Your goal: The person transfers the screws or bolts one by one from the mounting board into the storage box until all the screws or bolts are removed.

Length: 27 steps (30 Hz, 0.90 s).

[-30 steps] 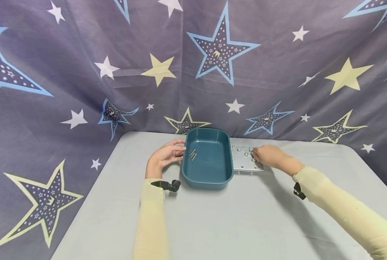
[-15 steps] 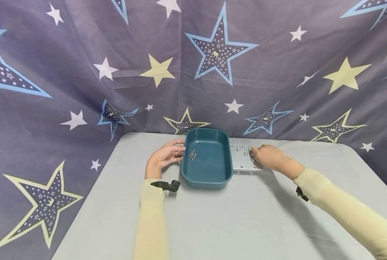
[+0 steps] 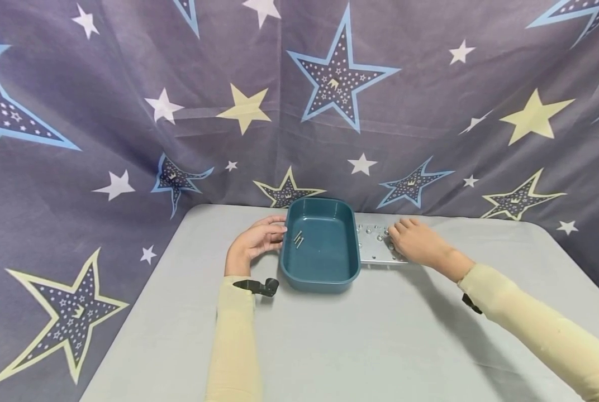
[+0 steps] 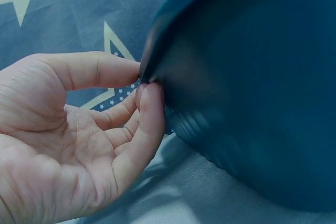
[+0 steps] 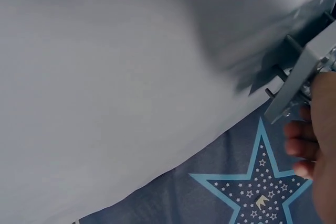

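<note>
A teal plastic basin [image 3: 321, 283] stands on the table, with several slim metal screws [image 3: 298, 240] lying inside near its left wall. My left hand [image 3: 256, 239] holds the basin's left rim; in the left wrist view thumb and curled fingers meet at its edge. Right of the basin, a raised metal plate [image 3: 372, 250] carries several shiny screw heads [image 3: 369, 229]. Threaded shanks [image 5: 294, 43] stick out beneath it in the right wrist view. My right hand [image 3: 416, 241] has its fingers curled at the plate's right end, pinching a screw there, mostly hidden by the hand.
A pale cloth covers the table [image 3: 360, 346]. Behind it hangs a dark star-patterned curtain [image 3: 420, 128], close to the basin and the plate. A black wrist mount [image 3: 256, 287] sits on the left sleeve.
My right hand has turned at the wrist, its knuckles rolling slightly up and over, while staying at the same spot on the plate. The left hand and basin have not moved.
</note>
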Each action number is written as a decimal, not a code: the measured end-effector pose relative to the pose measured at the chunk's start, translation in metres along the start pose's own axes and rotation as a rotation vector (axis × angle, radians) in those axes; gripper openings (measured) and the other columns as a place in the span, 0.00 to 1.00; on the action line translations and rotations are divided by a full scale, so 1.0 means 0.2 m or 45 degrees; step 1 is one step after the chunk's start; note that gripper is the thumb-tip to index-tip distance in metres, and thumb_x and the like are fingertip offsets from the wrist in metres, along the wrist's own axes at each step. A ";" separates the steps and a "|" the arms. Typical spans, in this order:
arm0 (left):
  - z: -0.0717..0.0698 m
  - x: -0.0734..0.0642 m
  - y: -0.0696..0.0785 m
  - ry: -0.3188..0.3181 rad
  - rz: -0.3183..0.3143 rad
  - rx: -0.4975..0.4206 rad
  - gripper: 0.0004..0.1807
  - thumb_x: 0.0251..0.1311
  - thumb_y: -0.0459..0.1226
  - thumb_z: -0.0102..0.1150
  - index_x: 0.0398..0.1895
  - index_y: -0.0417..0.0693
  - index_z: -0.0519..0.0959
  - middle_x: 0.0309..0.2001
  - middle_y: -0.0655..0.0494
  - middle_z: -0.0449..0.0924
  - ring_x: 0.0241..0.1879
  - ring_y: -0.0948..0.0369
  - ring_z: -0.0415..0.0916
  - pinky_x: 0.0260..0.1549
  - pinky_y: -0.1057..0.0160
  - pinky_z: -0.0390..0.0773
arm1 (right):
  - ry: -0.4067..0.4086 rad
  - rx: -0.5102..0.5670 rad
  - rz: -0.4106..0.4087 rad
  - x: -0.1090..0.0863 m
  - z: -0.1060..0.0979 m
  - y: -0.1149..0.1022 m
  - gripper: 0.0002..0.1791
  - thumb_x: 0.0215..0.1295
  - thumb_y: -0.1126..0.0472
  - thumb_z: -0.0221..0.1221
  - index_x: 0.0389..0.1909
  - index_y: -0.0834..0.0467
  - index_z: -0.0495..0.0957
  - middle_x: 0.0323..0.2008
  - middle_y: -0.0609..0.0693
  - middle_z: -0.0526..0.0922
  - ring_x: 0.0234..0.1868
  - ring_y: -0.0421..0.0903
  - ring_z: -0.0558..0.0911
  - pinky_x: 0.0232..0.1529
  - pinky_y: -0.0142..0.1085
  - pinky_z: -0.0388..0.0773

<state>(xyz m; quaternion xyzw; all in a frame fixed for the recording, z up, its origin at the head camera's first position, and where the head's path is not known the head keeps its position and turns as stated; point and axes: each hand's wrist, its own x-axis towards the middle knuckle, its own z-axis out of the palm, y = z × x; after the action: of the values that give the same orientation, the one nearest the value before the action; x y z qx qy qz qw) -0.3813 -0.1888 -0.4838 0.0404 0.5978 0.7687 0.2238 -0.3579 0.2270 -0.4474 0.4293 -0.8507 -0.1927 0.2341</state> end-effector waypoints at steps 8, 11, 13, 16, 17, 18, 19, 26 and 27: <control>0.01 -0.01 0.00 0.023 -0.003 0.020 0.29 0.73 0.28 0.48 0.75 0.37 0.57 0.40 0.58 0.83 0.39 0.66 0.82 0.39 0.65 0.83 | 0.183 -0.093 -0.097 -0.01 0.03 0.03 0.10 0.64 0.59 0.57 0.33 0.64 0.72 0.29 0.56 0.74 0.35 0.54 0.73 0.39 0.43 0.70; 0.01 -0.01 0.00 0.027 -0.006 0.023 0.29 0.73 0.28 0.49 0.75 0.37 0.57 0.39 0.59 0.82 0.38 0.66 0.82 0.39 0.66 0.82 | 0.217 -0.118 -0.118 -0.02 0.04 0.03 0.11 0.66 0.59 0.53 0.34 0.65 0.72 0.29 0.56 0.74 0.35 0.55 0.73 0.38 0.43 0.70; 0.01 -0.01 0.00 0.027 -0.008 0.025 0.29 0.73 0.28 0.48 0.75 0.36 0.57 0.39 0.59 0.82 0.38 0.66 0.81 0.39 0.66 0.82 | 0.237 -0.112 -0.115 -0.02 0.05 0.03 0.11 0.67 0.59 0.52 0.34 0.65 0.72 0.29 0.57 0.74 0.35 0.55 0.73 0.38 0.43 0.70; 0.01 0.00 0.00 0.021 -0.009 0.027 0.30 0.73 0.28 0.48 0.76 0.36 0.56 0.39 0.59 0.81 0.38 0.66 0.81 0.38 0.66 0.82 | 0.263 -0.071 -0.085 -0.03 0.06 0.02 0.11 0.67 0.60 0.51 0.33 0.65 0.73 0.29 0.57 0.74 0.35 0.55 0.72 0.38 0.44 0.69; 0.01 0.00 0.00 0.018 -0.009 0.028 0.30 0.73 0.28 0.48 0.76 0.36 0.56 0.39 0.59 0.82 0.38 0.66 0.81 0.38 0.66 0.82 | 0.274 -0.052 -0.070 -0.03 0.06 0.02 0.11 0.67 0.60 0.52 0.33 0.65 0.73 0.28 0.57 0.74 0.34 0.55 0.72 0.38 0.44 0.68; 0.00 0.00 -0.01 0.015 -0.009 0.030 0.30 0.73 0.28 0.48 0.76 0.35 0.56 0.39 0.59 0.82 0.38 0.66 0.81 0.39 0.66 0.82 | 0.282 -0.037 -0.057 -0.04 0.07 0.02 0.10 0.67 0.60 0.52 0.33 0.65 0.73 0.28 0.56 0.74 0.34 0.55 0.72 0.38 0.44 0.68; 0.00 0.00 -0.01 0.011 -0.008 0.031 0.30 0.73 0.28 0.48 0.76 0.35 0.56 0.39 0.60 0.82 0.38 0.66 0.81 0.39 0.66 0.82 | 0.289 -0.024 -0.045 -0.04 0.07 0.02 0.10 0.67 0.60 0.52 0.33 0.65 0.73 0.28 0.56 0.74 0.34 0.55 0.72 0.38 0.44 0.68; -0.01 0.01 -0.01 0.011 -0.002 0.024 0.29 0.74 0.28 0.47 0.75 0.35 0.56 0.37 0.60 0.82 0.37 0.66 0.81 0.38 0.66 0.82 | 0.313 0.038 0.026 -0.04 0.08 0.00 0.09 0.70 0.62 0.50 0.33 0.65 0.71 0.28 0.56 0.72 0.33 0.55 0.71 0.38 0.44 0.68; -0.01 0.01 -0.01 0.010 0.000 0.022 0.29 0.74 0.27 0.47 0.75 0.35 0.56 0.37 0.60 0.82 0.37 0.66 0.81 0.38 0.67 0.82 | 0.322 0.062 0.049 -0.04 0.08 -0.01 0.09 0.69 0.62 0.51 0.33 0.65 0.70 0.28 0.56 0.72 0.33 0.55 0.70 0.38 0.44 0.68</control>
<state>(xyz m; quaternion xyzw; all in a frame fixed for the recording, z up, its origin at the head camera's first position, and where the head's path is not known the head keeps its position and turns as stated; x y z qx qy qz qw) -0.3827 -0.1890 -0.4859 0.0393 0.6052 0.7637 0.2213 -0.3623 0.2347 -0.4631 0.4395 -0.8269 -0.1117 0.3326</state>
